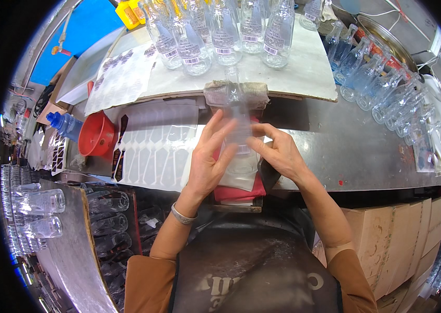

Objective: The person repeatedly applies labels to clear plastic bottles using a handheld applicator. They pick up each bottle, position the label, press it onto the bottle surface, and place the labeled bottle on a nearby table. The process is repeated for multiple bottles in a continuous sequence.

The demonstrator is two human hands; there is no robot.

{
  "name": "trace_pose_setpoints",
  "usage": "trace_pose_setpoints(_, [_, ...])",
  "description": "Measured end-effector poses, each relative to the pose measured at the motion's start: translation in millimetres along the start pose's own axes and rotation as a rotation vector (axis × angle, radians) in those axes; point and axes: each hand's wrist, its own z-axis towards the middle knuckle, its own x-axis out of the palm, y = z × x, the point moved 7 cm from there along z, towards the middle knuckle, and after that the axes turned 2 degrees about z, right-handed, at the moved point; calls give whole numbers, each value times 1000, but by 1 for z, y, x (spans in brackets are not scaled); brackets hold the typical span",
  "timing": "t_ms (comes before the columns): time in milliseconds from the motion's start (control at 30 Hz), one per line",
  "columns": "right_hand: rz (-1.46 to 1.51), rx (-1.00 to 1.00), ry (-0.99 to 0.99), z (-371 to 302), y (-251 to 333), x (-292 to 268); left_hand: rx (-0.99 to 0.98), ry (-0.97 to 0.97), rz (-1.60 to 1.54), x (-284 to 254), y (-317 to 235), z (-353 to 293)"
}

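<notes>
A clear glass bottle (pixel 242 163) lies in front of me with its neck across a rolled cloth pad (pixel 213 94) and its base toward me. Its middle is smeared by motion, and a printed label shows faintly on it. My left hand (pixel 209 159) is at the bottle's left side, fingers spread and slightly blurred. On the other side, my right hand (pixel 281 154) has its thumb and bent forefinger apart at the bottle's edge; whether they touch it I cannot tell. Beneath the bottle are a pale sheet and a red cloth (pixel 231 194).
Label sheets (pixel 155 154) lie left, beside a red plastic bowl (pixel 97 136) and a blue-capped bottle (pixel 65 124). Labelled bottles (pixel 225 39) stand on a raised white board (pixel 304 78). More bottles (pixel 382 99) lean at right above the metal bench (pixel 335 161). Cardboard boxes (pixel 387 240) stand below.
</notes>
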Motion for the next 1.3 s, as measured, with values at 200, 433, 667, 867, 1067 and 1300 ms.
trace_pose_setpoints(200, [8, -16, -1, 1, -3, 0, -1, -5, 10, 1, 3, -3])
trace_pose_setpoints(433, [608, 122, -345, 10, -60, -47, 0, -1, 2, 2, -1, -1])
trace_pose_setpoints(667, [87, -218, -130, -3, 19, -26, 7, -1, -8, 2, 0, -2])
trace_pose_setpoints(867, [-156, -342, -208, 9, 60, -34, 22, -5, -28, 2, -2, -1])
trace_pose_setpoints(1067, [-386, -760, -271, -10, 87, -20, -19, 28, -155, 0, 9, -15])
trace_pose_setpoints(1300, [-673, -1030, -40, -55, 113, 26, 19, 24, 58, 4, 19, -52])
